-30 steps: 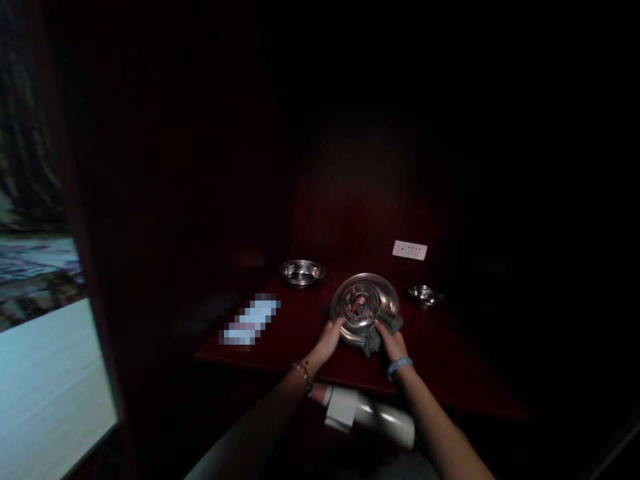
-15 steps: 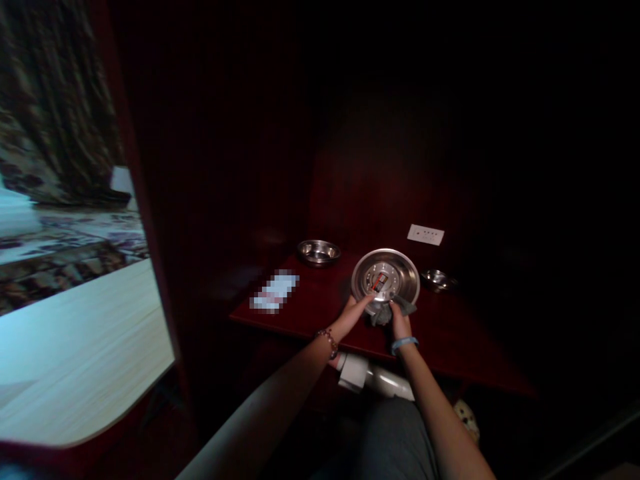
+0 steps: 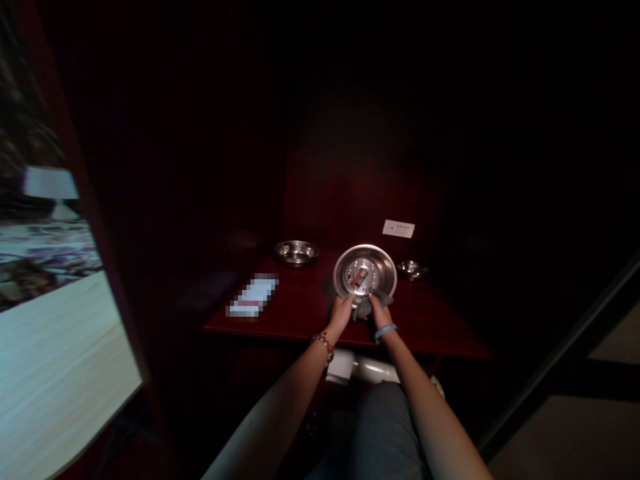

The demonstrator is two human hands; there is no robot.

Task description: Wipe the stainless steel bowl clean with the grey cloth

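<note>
A shiny metal bowl (image 3: 383, 268) is held up over the dark red desk (image 3: 295, 313), tilted so that its inside faces me. A label with red and black on it lies at the bowl's bottom. My left hand (image 3: 342, 313) is closed on the near left rim, thumb on the inside. At the near right rim my right hand (image 3: 380, 312) is closed on a grey cloth (image 3: 363, 309), pressing it against the bowl. The fingers behind the rim are hidden.
Another metal bowl (image 3: 296, 253) stands at the desk's back left, a smaller metal bowl (image 3: 413, 269) at the back right. A blurred-out pale sheet (image 3: 254, 297) lies on the left. A white socket plate (image 3: 399, 229) is on the wall. A pale wooden table (image 3: 65, 373) stands left beyond the partition.
The view has turned a little to the right, so everything sits further left. My left thumb has drawn back from the bowl's inside toward the rim; both hands keep their hold.
</note>
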